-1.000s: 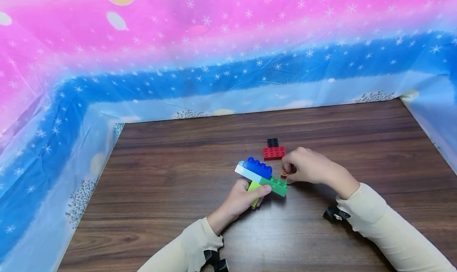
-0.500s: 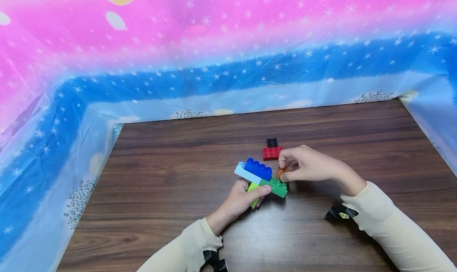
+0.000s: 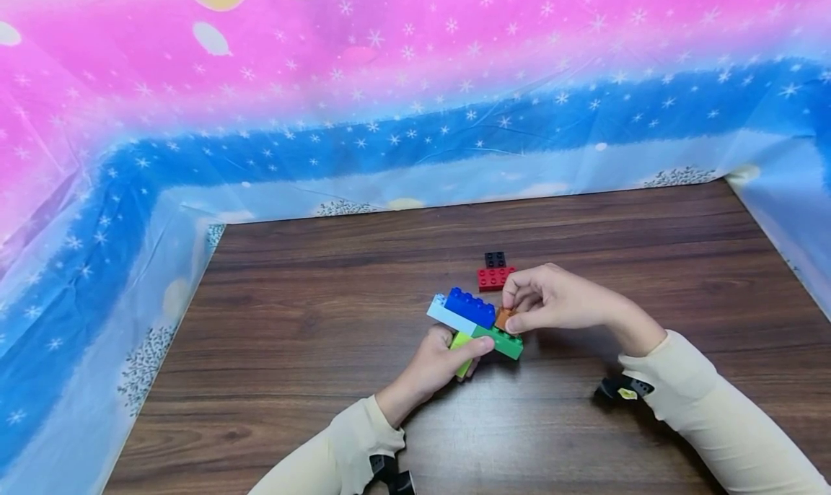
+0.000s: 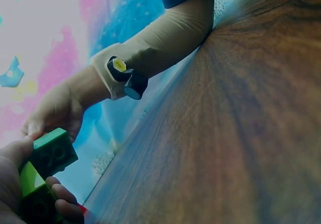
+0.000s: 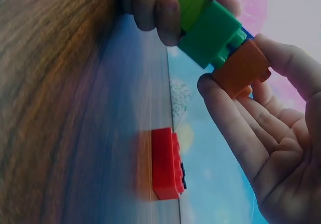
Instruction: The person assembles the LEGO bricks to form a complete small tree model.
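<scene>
In the head view my left hand grips a lime green brick, thumb lying against the green brick above it. A light blue brick extends to the left, topped by a dark blue brick. Thumb and fingers of my right hand pinch a small orange brick over the green one, beside the dark blue brick. In the right wrist view the orange brick sits against the green brick's studs, some of which still show. Whether it is fully pressed down I cannot tell.
A red brick lies on the wooden table just behind the right hand. Behind it is a small black brick. A patterned cloth hangs along the table's back and sides.
My right hand has lifted the orange brick from beside the assembly and moved it left onto the green brick, against the dark blue one. The left hand has stayed nearly still.
</scene>
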### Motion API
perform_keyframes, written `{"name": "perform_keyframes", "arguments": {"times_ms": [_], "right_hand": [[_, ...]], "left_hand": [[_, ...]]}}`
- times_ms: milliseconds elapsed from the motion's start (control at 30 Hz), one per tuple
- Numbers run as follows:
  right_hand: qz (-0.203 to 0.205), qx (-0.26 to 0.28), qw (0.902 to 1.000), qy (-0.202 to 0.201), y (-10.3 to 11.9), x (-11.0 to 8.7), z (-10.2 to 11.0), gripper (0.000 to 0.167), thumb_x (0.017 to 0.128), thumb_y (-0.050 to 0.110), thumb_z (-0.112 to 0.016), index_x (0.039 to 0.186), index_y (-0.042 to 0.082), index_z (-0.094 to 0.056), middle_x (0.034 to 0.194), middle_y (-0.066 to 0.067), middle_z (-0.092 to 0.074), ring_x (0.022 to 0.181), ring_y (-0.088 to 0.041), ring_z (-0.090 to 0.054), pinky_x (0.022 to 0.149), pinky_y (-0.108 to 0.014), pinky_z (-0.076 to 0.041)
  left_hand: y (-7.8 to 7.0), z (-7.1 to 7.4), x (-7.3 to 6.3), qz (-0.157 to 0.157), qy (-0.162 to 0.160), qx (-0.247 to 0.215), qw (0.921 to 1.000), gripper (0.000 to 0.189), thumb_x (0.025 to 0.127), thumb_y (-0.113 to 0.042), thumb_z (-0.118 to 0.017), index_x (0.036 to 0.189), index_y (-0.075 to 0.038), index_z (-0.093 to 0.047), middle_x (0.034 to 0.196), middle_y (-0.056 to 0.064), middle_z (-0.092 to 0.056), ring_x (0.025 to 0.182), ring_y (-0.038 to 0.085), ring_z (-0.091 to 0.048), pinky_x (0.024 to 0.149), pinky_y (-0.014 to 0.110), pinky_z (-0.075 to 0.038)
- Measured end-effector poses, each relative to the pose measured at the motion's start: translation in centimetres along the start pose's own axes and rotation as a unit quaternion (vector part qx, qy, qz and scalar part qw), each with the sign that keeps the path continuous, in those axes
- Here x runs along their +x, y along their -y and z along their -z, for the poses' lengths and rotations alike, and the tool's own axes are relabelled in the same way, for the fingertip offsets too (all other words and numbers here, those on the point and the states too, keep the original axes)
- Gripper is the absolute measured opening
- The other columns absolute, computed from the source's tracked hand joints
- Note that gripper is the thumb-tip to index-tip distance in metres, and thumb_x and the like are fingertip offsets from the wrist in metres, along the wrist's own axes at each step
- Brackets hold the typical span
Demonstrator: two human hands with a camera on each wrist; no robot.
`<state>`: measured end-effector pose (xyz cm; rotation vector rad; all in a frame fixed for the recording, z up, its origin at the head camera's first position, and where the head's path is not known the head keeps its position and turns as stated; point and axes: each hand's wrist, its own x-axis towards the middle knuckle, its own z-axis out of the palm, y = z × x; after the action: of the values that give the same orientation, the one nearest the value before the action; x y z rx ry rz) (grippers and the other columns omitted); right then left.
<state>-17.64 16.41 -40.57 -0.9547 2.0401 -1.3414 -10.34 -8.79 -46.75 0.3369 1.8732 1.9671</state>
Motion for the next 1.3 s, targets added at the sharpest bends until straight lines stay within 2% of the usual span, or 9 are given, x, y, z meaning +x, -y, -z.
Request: {"name": "perform_keyframes", "arguments": {"times_ms": [333, 567, 867, 1033, 1300], "right_hand": [[0.017, 0.01, 0.9998, -0.003, 0.0, -0.05, -0.45, 0.016, 0.095, 0.008, -0.079, 0.104, 0.002, -0.067, 0.097, -0.006, -0.076, 0.09, -0.023, -0.076, 0.078, -0.034, -0.064], [0.033, 0.002, 0.9994, -0.008, -0.18, 0.05, -0.67, 0.015, 0.096, 0.009, -0.079, 0.104, 0.003, -0.068, 0.097, -0.005, -0.076, 0.09, -0.022, -0.076, 0.079, -0.035, -0.064], [0.024, 0.028, 0.9993, 0.002, -0.55, 0.16, -0.86, 0.014, 0.097, 0.007, -0.076, 0.105, 0.001, -0.066, 0.098, -0.008, -0.074, 0.089, -0.023, -0.075, 0.079, -0.035, -0.064], [0.027, 0.019, 0.9994, -0.003, -0.28, 0.25, -0.95, 0.016, 0.096, 0.009, -0.078, 0.105, 0.002, -0.067, 0.097, -0.006, -0.075, 0.089, -0.022, -0.075, 0.078, -0.035, -0.064], [0.016, 0.034, 0.9993, 0.0, -0.55, 0.48, -0.96, 0.015, 0.096, 0.005, -0.077, 0.106, -0.001, -0.066, 0.099, -0.009, -0.075, 0.09, -0.022, -0.075, 0.078, -0.034, -0.064]], "left_hand": [[0.05, -0.03, 0.14, 0.0, 0.008, -0.005, 1.0, 0.019, 0.104, -0.022, -0.069, 0.104, -0.003, -0.067, 0.067, 0.005, -0.057, 0.056, 0.013, -0.051, 0.053, 0.022, -0.044], [0.09, -0.04, 0.2, 0.01, -0.002, -0.016, 0.9998, 0.016, 0.104, -0.02, -0.068, 0.104, -0.003, -0.067, 0.069, 0.003, -0.059, 0.057, 0.013, -0.052, 0.054, 0.022, -0.046], [0.16, -0.06, 0.11, 0.008, -0.006, -0.017, 0.9998, 0.017, 0.104, -0.019, -0.068, 0.107, -0.003, -0.067, 0.07, 0.004, -0.058, 0.057, 0.015, -0.051, 0.054, 0.023, -0.045], [0.07, -0.08, 0.03, 0.009, -0.012, -0.016, 0.9998, 0.016, 0.104, -0.019, -0.069, 0.104, -0.004, -0.067, 0.068, 0.005, -0.057, 0.056, 0.015, -0.051, 0.054, 0.023, -0.044], [0.02, -0.12, -0.03, 0.015, -0.023, -0.011, 0.9996, 0.017, 0.103, -0.02, -0.07, 0.101, -0.003, -0.068, 0.066, 0.004, -0.057, 0.055, 0.014, -0.051, 0.053, 0.022, -0.044]]}}
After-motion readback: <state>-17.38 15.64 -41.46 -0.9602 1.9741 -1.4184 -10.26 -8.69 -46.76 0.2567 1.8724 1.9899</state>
